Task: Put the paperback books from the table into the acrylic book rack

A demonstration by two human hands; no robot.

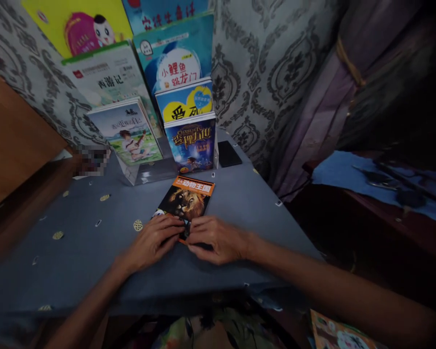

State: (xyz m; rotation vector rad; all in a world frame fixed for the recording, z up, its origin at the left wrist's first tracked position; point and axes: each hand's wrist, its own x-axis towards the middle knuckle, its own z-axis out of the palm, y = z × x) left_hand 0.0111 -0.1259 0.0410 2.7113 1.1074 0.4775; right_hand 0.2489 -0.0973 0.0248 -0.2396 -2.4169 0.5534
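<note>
A book with a lion on its dark cover and an orange title band (pixel 187 198) lies flat on the blue-grey tablecloth (pixel 94 242). My left hand (pixel 154 241) rests on its near left corner, fingers curled on the cover's edge. My right hand (pixel 216 238) lies on the near right corner, fingers pressed on the book's bottom edge. Both hands meet at the book's near end and cover it.
A clear tiered stand (pixel 145 172) behind the book holds several children's books, among them a dark blue one (pixel 192 143) and a pale one (pixel 131 133). A black flat object (pixel 228 154) lies by the stand. Patterned wall behind, curtain (pixel 312 111) and a dark side table (pixel 378 194) to the right.
</note>
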